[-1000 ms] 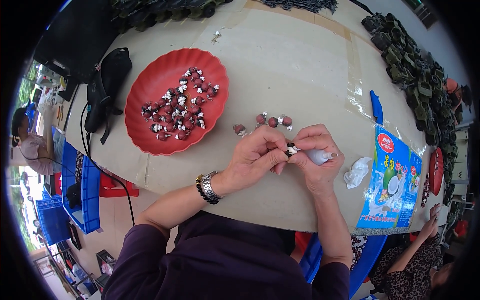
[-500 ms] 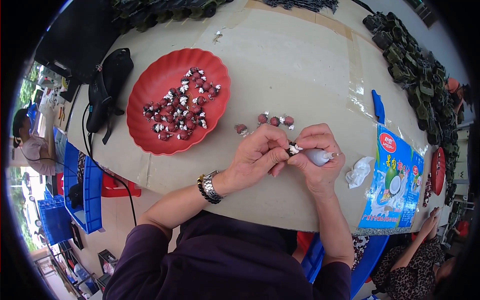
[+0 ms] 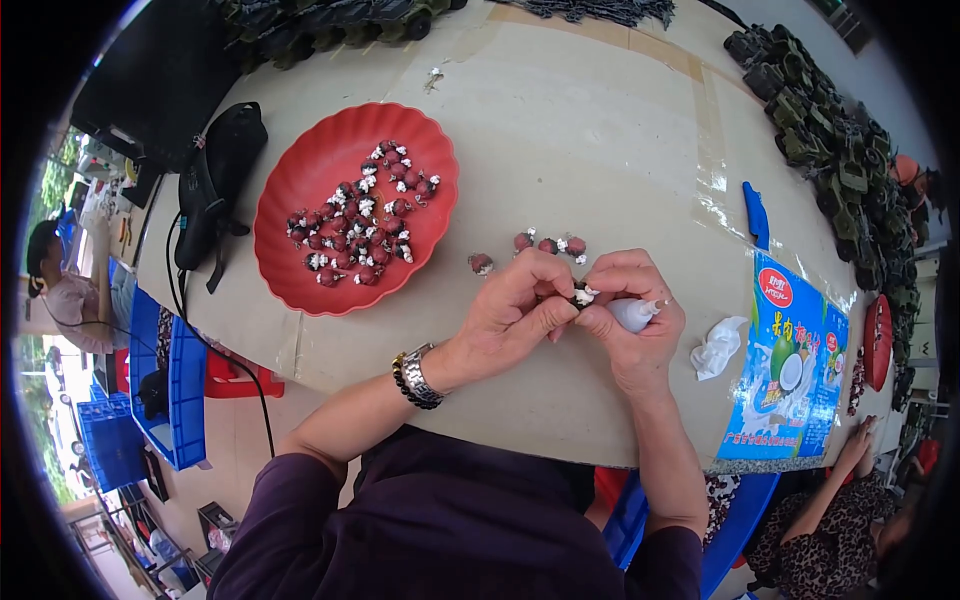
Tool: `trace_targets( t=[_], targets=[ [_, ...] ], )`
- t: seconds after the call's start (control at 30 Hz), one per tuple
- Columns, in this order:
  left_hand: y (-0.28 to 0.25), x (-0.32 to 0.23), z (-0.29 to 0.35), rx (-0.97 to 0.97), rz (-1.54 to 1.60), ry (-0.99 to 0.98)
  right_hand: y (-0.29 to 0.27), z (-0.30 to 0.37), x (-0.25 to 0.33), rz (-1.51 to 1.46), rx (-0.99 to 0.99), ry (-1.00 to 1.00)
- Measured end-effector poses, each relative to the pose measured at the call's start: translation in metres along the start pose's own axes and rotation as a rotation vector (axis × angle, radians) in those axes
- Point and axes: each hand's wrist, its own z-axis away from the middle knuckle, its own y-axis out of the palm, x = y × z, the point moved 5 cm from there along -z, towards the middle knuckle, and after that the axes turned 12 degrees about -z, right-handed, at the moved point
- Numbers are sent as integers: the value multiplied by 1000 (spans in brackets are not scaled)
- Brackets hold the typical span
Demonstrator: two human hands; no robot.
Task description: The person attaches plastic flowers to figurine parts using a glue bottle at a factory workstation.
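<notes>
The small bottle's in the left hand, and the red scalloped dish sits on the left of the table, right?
Not quite: the head view shows the small bottle in the right hand, not the left hand. The red scalloped dish does sit on the left of the table.

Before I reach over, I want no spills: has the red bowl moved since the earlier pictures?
No: the red bowl shows no visible shift against the black pouch.

Table [image 3: 560, 130]: dish [image 3: 285, 190] left, balls [image 3: 378, 237] in it; bag [image 3: 218, 175] left of dish. Piece [image 3: 584, 297] between left hand [image 3: 515, 305] and right hand [image 3: 638, 335]; bottle [image 3: 632, 314] in right. Four loose balls [image 3: 547, 246] just beyond hands. Rightward: tissue [image 3: 716, 348], then sheet [image 3: 785, 370]; tool [image 3: 755, 213] behind sheet.
</notes>
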Motion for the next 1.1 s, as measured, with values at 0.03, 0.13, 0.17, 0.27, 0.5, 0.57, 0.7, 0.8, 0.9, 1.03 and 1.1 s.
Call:
trace_targets(
  t=[0.03, 0.13, 0.17, 0.27, 0.5, 0.57, 0.7, 0.8, 0.9, 1.03, 1.1],
  targets=[
    [0, 0, 0, -10, -19, 5, 0, 0, 0, -3, -1, 0],
    [-2, 0, 0, -1, -67, 11, 0, 0, -1, -4, -4, -6],
    [-2, 1, 1, -1, -68, 10, -1, 0, -1, -1, -5, -13],
    [-1, 1, 2, -19, -88, 23, -1, 1, -1, 29, -11, -23],
    [-3, -1, 1, -63, -86, 83, -1, 2, 0, 40, -7, -52],
    [-4, -1, 1, -63, -98, 105, 1, 1, 0, -18, -26, 0],
    [-5, -4, 1, -114, -150, 130, 3, 0, 2, -85, -13, 47],
    [-13, -3, 0, -146, -183, 94, 0, -1, 4, -47, -26, 182],
    [-18, -7, -2, -193, -237, 145, -3, -1, 7, -182, 28, 172],
    [-23, -13, -4, -252, -342, 291, 5, 2, 20, -13, 126, 87],
    [-25, -13, -3, -272, -378, 295, 6, 1, 26, 75, 133, 44]
  ],
)
